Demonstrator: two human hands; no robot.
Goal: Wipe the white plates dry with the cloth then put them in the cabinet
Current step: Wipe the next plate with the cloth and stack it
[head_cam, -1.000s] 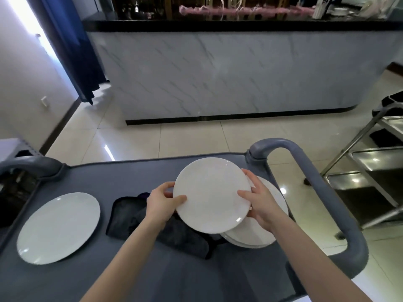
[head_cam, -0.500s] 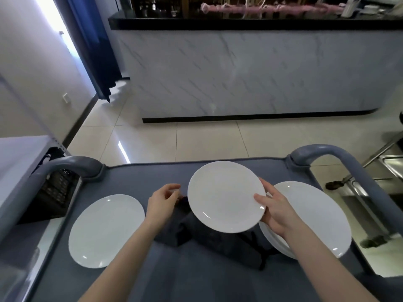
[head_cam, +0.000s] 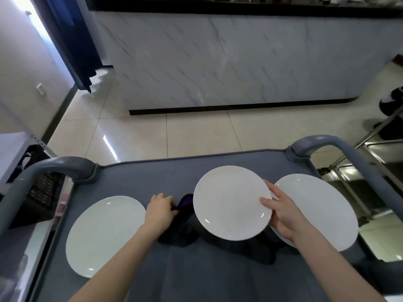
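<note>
Held plate [head_cam: 231, 202] is up off the cart, tilted toward the person. The right hand [head_cam: 281, 216] pinches its right rim (thumb on the face, fingers behind). Just below lies the dark cloth [head_cam: 185, 232]; left hand [head_cam: 160, 211] has fingers curled onto its left end, gripping it.

To do it well: lift cloth w/ left, keep rim hold firm w/ right, wipe face then back.

Around: stack [head_cam: 322, 210] just right, lone plate [head_cam: 104, 232] left, both on the cart [head_cam: 141, 177]. Cart handle [head_cam: 327, 142] & stack crowd the right side. No cabinet in view.
</note>
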